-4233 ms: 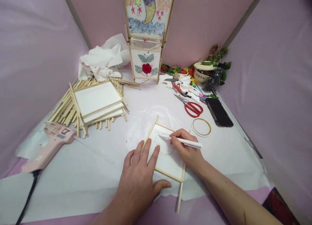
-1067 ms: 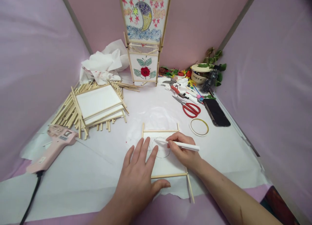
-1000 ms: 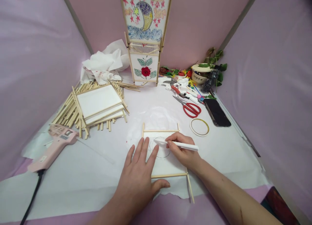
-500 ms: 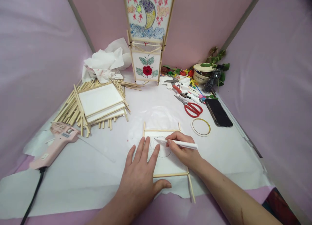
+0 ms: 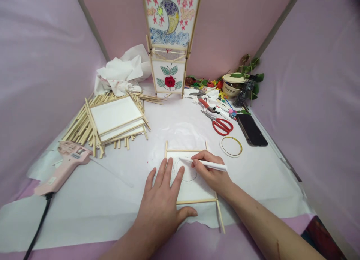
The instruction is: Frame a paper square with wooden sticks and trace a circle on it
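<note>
A white panel (image 5: 194, 192) framed with thin wooden sticks lies flat on the table before me. On it shows a thin dark circle outline (image 5: 187, 181). My left hand (image 5: 163, 194) lies flat with fingers spread over the panel's left side, its thumb below the bottom stick. Between the fingers of my right hand (image 5: 212, 175) is a white pen (image 5: 212, 165), its tip at the upper left part of the outline. My left palm hides the lower left of the frame.
Left are a pink glue gun (image 5: 64, 166) and framed panels (image 5: 115, 115) on wooden sticks (image 5: 77, 126). A decorated lantern (image 5: 170, 68) stands at the back. Right lie red-handled scissors (image 5: 222, 125), a tape roll (image 5: 232, 146), a phone (image 5: 252, 130) and a lidded bowl (image 5: 232, 88).
The pen tip has shifted very slightly along the upper left of the outline, with the pen still in my right hand. My left hand stays in place.
</note>
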A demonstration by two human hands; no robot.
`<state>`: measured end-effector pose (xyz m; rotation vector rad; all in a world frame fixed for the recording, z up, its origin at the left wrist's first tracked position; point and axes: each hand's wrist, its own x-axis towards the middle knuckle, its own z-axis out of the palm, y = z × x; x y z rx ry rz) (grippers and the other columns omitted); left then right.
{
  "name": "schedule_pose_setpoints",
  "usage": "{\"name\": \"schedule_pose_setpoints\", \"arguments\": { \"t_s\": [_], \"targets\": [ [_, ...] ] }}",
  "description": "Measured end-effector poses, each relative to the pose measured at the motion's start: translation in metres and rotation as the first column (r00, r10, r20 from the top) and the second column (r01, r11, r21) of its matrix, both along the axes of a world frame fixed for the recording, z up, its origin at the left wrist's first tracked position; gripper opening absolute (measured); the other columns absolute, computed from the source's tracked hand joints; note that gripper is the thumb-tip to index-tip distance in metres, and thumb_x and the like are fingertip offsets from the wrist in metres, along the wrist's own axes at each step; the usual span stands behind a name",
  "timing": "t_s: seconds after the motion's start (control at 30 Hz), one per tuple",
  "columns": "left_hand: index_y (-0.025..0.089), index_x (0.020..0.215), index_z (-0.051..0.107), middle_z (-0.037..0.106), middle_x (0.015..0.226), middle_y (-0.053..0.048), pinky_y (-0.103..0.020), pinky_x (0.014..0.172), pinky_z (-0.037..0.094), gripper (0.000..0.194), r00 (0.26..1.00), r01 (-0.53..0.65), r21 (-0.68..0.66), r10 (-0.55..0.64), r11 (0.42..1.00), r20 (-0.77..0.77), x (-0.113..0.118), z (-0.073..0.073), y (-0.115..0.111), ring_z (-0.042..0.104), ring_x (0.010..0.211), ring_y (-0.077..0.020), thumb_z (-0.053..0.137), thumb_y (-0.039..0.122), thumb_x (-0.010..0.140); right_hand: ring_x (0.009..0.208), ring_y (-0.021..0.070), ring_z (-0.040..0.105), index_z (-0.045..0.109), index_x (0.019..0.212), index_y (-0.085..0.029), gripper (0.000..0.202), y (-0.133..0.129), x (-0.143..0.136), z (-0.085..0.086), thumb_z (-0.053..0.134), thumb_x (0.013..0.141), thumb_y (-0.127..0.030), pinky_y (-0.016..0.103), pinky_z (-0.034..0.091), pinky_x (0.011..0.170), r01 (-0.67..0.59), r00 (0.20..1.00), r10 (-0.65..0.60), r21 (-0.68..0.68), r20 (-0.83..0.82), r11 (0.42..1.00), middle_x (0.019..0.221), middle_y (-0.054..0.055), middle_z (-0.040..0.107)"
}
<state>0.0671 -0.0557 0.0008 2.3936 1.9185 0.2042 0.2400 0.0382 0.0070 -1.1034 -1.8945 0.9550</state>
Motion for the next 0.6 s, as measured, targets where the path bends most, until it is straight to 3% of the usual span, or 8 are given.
{"name": "schedule_pose_setpoints", "arguments": {
  "t_s": [0.2, 0.47, 0.6],
  "targets": [
    [0.021, 0.146, 0.039, 0.024, 0.156, -0.020, -0.057, 0.109, 0.025, 0.101, 0.999, 0.006, -0.014, -0.006, 1.000, -0.035, 0.0016, 0.0027, -0.0002, 0.019, 0.144, -0.0379, 0.070, 0.071, 0.064, 0.064, 0.0141, 0.059, 0.063, 0.081, -0.020, 0.012, -0.0001, 0.0016, -0.0014, 0.055, 0.087, -0.024, 0.025, 0.045, 0.061, 0.020, 1.000, -0.020, -0.013, -0.011, 1.000, 0.071, 0.001, 0.066],
    [0.023, 0.146, 0.039, 0.022, 0.156, -0.018, -0.056, 0.110, 0.025, 0.096, 1.000, 0.000, -0.006, 0.000, 1.000, -0.002, 0.0002, 0.0007, -0.0002, 0.018, 0.145, -0.0350, 0.057, 0.079, 0.070, 0.066, 0.0150, 0.062, 0.063, 0.083, -0.020, 0.010, -0.0009, 0.0024, -0.0015, 0.055, 0.087, -0.025, 0.026, 0.047, 0.060, 0.031, 0.999, -0.032, -0.026, -0.035, 0.999, 0.072, 0.002, 0.068],
    [0.022, 0.145, 0.040, 0.023, 0.156, -0.019, -0.056, 0.109, 0.025, 0.097, 1.000, -0.003, -0.015, 0.002, 1.000, -0.015, 0.0010, 0.0017, -0.0004, 0.018, 0.144, -0.0356, 0.064, 0.075, 0.067, 0.065, 0.0147, 0.061, 0.064, 0.083, -0.020, 0.011, -0.0006, 0.0020, -0.0013, 0.055, 0.087, -0.025, 0.026, 0.046, 0.061, 0.003, 1.000, -0.003, -0.007, -0.012, 1.000, 0.071, 0.001, 0.068]
  ]
}}
